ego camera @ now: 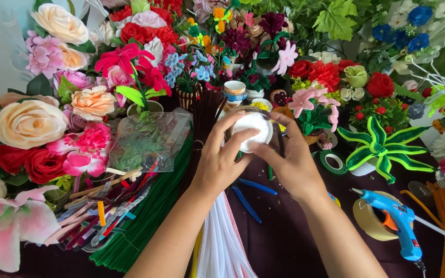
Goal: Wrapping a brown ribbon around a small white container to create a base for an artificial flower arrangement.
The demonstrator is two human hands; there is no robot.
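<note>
Both hands, left hand and right hand, pinch a white foam ball (held mid-air), and a loose grip could drop it among the pipe cleaners.

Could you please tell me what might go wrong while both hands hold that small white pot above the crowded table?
The small round white pot is held only at its rim by the left hand and right hand; it could slip onto the blue-handled pliers below. The blue glue gun lies near the right forearm, which might knock it.

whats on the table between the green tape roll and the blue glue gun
In the head view, nothing sits between the green tape roll and the blue glue gun: only bare dark tablecloth.
</note>
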